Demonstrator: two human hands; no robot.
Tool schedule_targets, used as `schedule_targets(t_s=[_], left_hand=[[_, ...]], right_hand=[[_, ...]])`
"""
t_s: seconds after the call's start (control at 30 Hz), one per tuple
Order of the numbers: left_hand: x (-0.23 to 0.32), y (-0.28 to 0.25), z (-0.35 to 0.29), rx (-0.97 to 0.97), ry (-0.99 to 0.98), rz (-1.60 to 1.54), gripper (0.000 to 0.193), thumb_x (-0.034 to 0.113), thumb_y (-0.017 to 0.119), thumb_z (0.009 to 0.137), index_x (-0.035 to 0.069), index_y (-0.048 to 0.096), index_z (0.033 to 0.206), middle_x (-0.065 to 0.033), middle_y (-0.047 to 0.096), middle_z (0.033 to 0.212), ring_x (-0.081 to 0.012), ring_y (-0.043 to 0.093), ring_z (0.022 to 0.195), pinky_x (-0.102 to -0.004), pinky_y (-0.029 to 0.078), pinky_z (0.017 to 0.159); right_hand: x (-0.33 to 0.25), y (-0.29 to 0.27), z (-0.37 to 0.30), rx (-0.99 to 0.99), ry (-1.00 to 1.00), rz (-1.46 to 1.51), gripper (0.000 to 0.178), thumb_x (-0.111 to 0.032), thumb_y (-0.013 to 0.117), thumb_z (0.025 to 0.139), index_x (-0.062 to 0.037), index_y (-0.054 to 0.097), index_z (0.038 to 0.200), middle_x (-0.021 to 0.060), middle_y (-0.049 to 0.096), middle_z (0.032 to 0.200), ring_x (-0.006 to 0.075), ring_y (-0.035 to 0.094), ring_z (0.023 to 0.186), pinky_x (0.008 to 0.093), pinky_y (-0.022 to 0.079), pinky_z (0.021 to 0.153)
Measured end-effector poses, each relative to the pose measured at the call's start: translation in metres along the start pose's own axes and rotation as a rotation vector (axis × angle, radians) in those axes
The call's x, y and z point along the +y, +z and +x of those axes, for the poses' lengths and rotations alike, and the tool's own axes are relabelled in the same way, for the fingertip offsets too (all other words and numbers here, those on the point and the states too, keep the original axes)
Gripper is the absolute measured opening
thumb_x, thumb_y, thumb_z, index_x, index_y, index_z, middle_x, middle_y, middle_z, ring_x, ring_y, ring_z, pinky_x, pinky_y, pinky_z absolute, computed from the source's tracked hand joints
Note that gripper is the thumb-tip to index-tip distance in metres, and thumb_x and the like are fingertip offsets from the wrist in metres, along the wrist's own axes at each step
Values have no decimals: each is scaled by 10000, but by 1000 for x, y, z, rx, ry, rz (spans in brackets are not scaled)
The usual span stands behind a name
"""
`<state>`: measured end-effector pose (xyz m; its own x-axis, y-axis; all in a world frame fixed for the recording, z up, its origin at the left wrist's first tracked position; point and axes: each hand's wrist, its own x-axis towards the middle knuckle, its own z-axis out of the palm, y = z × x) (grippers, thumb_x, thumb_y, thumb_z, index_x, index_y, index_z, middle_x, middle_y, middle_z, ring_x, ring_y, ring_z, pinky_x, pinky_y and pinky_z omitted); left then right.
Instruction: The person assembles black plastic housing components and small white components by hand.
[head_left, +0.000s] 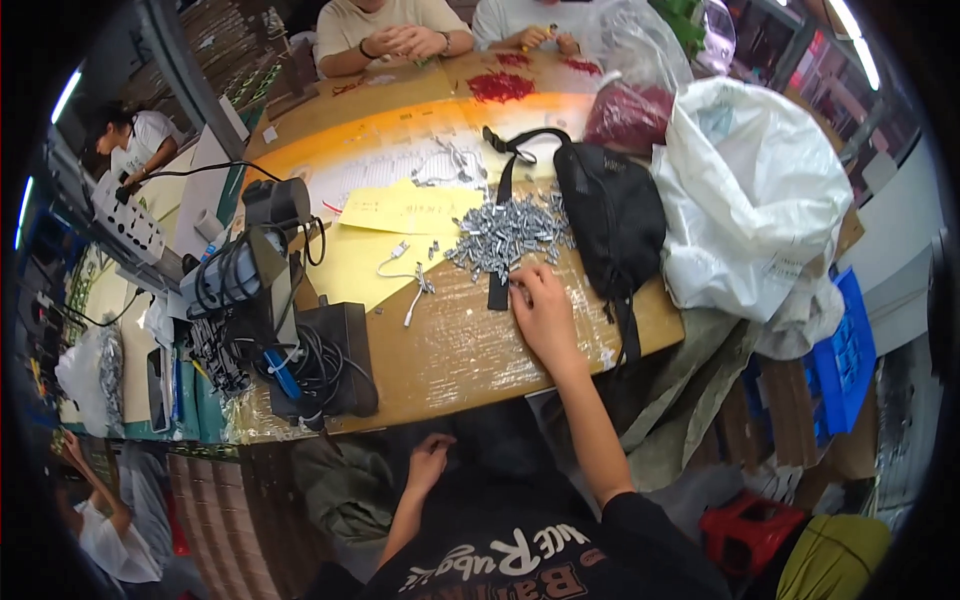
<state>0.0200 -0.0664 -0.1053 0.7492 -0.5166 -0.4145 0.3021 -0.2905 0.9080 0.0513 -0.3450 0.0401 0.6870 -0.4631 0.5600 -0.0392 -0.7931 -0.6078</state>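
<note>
A workroom with a brown-topped table (450,365) at centre, a grey post (192,75) at upper left, lit tubes (866,62) at upper right and along the left edge, a blue bin (851,350) at right, and a red stool (748,525) at lower right.

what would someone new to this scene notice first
Most likely the bulky white bag at the right of the table. Next comes the heap of small grey parts near the middle, with the person's right hand at its near edge and a black bag to its right. At the table's far side, a bright red pile also stands out.
</note>
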Motion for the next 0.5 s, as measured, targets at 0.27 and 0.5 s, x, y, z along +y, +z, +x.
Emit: schedule_targets(t_s=[0.27,0.5], left_hand=[[6,-34,-17,317,77,171,144,106,501,821,66,631,867,-52,569,612,-96,516,514,-256,391,471],[16,-126,-49,1062,278,-104,129,106,469,869,12,554,853,-5,523,656,-80,465,594,-234,390,545]], right_hand=[[-13,2,0,-65,-24,-106,113,-28,579,737,-5,493,807,123,477,775,272,501,689,355,401,626],[-12,-1,3,-108,10,-83,163,-26,589,715,-2,428,721,125,429,705,280,448,643,354,365,580]])
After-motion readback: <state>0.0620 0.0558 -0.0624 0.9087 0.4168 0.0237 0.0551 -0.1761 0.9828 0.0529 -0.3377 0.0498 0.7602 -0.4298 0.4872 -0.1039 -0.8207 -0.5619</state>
